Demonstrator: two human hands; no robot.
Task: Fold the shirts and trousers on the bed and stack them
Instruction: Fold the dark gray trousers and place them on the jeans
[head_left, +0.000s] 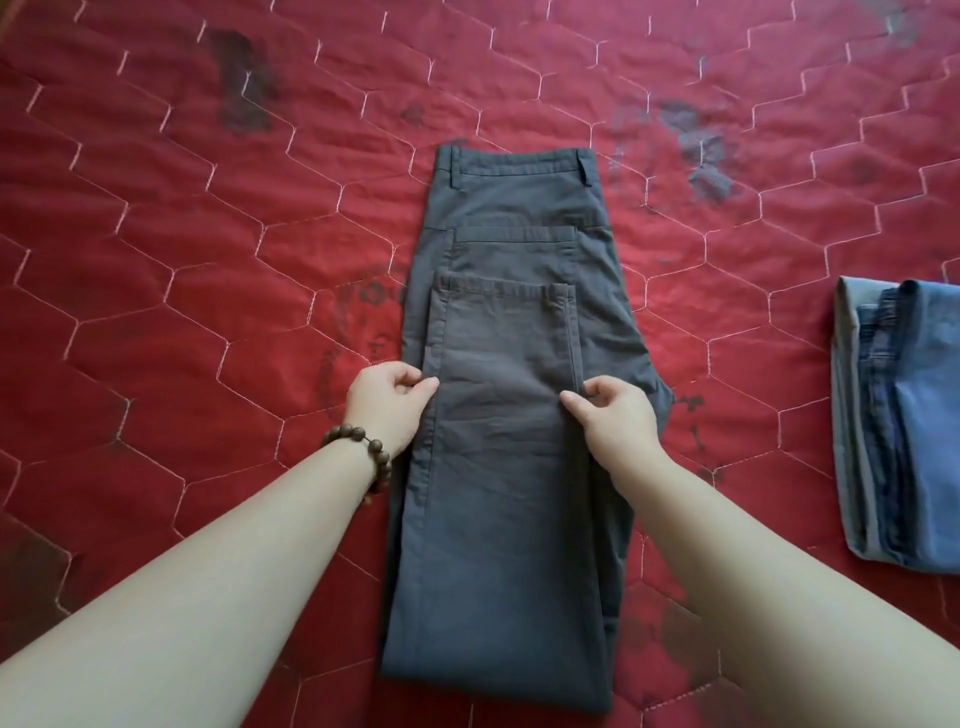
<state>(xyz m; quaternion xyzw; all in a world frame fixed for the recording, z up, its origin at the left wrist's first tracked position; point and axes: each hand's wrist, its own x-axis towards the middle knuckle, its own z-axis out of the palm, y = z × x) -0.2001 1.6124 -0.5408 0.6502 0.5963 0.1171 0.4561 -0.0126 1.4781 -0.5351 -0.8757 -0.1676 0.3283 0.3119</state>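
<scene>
Dark grey trousers (511, 441) lie lengthwise in the middle of the red bed, waistband at the far end. The legs are folded back up over the seat, their hems ending just below the back pocket. My left hand (387, 408), with a wooden bead bracelet on the wrist, pinches the left edge of the folded leg layer. My right hand (615, 418) pinches the right edge of the same layer at about the same height. Both hands have curled fingers on the cloth.
A folded stack of blue denim garments (893, 421) lies at the right edge of the view. The red quilted bedspread (182, 260) with a white stitched hexagon pattern and dark faded patches fills the rest of the view.
</scene>
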